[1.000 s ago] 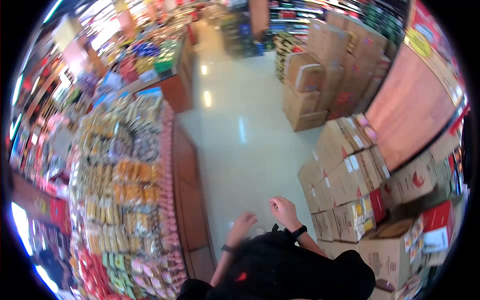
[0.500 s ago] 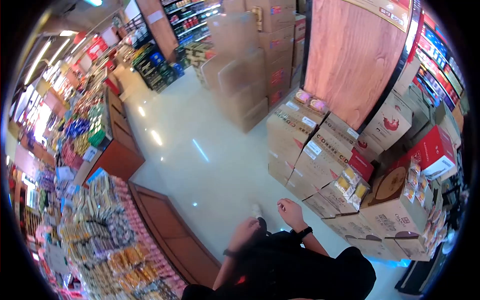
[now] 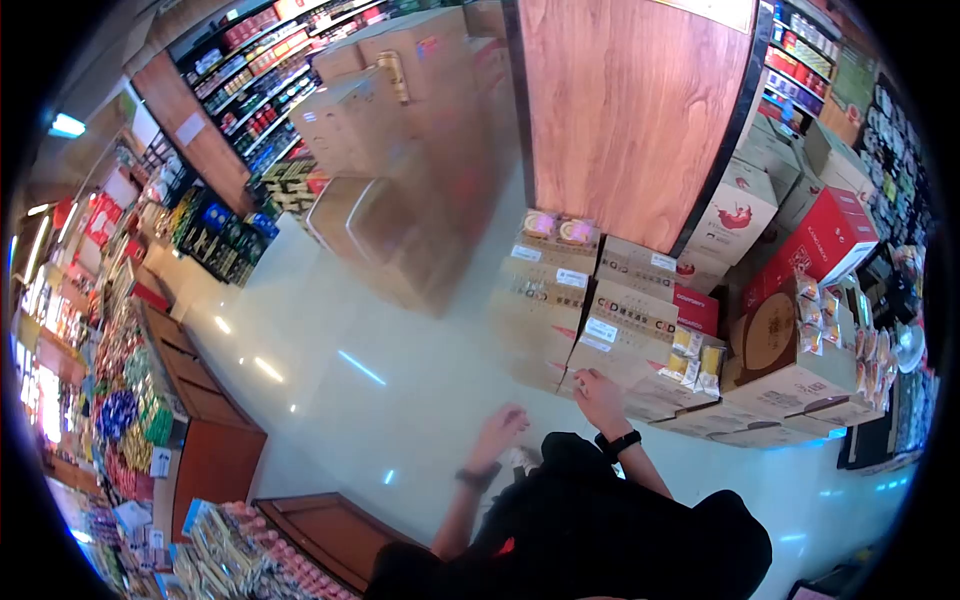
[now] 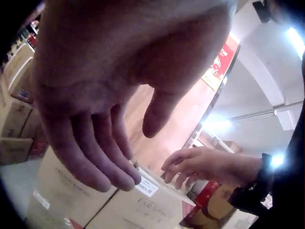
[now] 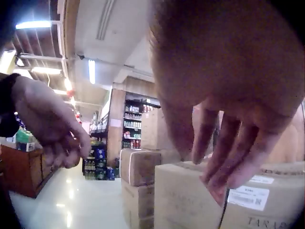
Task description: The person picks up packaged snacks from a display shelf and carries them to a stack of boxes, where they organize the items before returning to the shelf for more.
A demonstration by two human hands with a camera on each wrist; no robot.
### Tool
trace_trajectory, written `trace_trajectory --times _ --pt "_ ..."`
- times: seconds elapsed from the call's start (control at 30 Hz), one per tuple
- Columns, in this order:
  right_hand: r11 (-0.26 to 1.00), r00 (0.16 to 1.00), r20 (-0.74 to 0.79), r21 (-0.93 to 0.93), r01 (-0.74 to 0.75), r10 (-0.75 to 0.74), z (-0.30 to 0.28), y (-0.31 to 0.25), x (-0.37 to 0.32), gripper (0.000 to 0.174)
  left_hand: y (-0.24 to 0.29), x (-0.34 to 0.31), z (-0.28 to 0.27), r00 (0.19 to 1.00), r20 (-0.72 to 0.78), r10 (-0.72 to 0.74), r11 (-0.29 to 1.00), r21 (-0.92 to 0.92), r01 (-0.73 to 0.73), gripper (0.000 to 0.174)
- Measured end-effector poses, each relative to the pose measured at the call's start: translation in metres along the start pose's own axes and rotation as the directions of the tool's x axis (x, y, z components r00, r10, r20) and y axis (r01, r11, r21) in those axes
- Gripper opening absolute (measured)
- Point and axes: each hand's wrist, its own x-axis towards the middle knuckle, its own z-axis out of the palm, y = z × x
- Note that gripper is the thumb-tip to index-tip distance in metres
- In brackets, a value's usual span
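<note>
My left hand (image 3: 499,434) hangs in front of my body with fingers loosely bent and nothing in it. Beside it, my right hand (image 3: 600,398) is held up in the same relaxed way, also holding nothing. Dark bands circle both wrists. Nearest the right hand are stacked cardboard cartons (image 3: 618,338), which its fingers overlap in the head view. In the left wrist view the left fingers (image 4: 90,167) hang apart from the thumb. The right wrist view shows the right fingers (image 5: 224,148) dangling before a carton (image 5: 186,198) with printed sides.
A wood-panelled pillar (image 3: 620,120) rises behind the cartons. Taller carton stacks (image 3: 400,130) stand ahead, near drink shelves (image 3: 265,90). Small packaged cakes (image 3: 690,362) and a red box (image 3: 830,235) are at right. Wooden counters (image 3: 225,440) with packaged goods line the left. Shiny floor (image 3: 340,400) runs between.
The view has swung to the right: the goods counters slid left and lower, while the cartons and pillar moved toward the middle. Both hands stay loose, in front of the body, without anything in them.
</note>
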Motion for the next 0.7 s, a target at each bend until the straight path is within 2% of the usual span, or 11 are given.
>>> trace_trajectory --times 0.1,0.2,0.3,0.4,0.43,0.5,0.6,0.63,0.7 --pt "0.997 0.996 -0.039 -0.001 -0.083 0.083 0.002 0.005 0.015 0.028 0.011 0.042 -0.002 0.998 0.059 -0.009 0.996 -0.085 0.014 0.026" --pt "0.991 0.990 -0.034 -0.011 -0.136 0.136 0.017 0.014 0.036 0.034 0.019 0.074 -0.004 0.998 0.065 0.016 0.997 -0.081 -0.010 0.026" --pt "0.990 0.988 -0.068 -0.027 -0.141 0.139 0.010 0.014 0.070 0.039 0.054 0.105 -0.002 0.994 0.087 0.064 0.996 0.060 -0.069 0.027" --pt "0.991 0.985 -0.117 -0.015 -0.130 0.128 0.024 0.034 0.106 0.042 0.061 0.142 0.007 0.985 0.020 0.169 0.982 0.080 -0.170 0.027" --pt "0.992 0.983 -0.133 -0.004 -0.127 0.126 0.026 0.040 0.119 0.043 0.060 0.155 0.012 0.990 0.004 0.142 0.988 0.055 -0.142 0.027" --pt "0.981 0.981 -0.072 -0.058 -0.186 0.182 0.027 0.047 0.145 0.044 0.057 0.191 0.023 0.996 -0.019 0.092 0.996 0.005 -0.092 0.027" --pt "0.968 0.976 -0.055 -0.126 -0.218 0.212 0.031 0.058 0.186 0.045 0.004 0.258 0.031 0.998 0.046 0.047 0.983 -0.178 -0.038 0.028" --pt "0.963 0.974 -0.056 -0.147 -0.225 0.219 0.030 0.060 0.193 0.045 0.000 0.269 0.033 0.993 0.009 0.119 0.992 -0.051 -0.119 0.028" --pt "0.934 0.941 0.020 -0.127 -0.333 0.338 0.019 0.059 0.214 0.048 0.009 0.302 0.034 0.956 -0.020 0.293 0.935 0.216 -0.282 0.029"
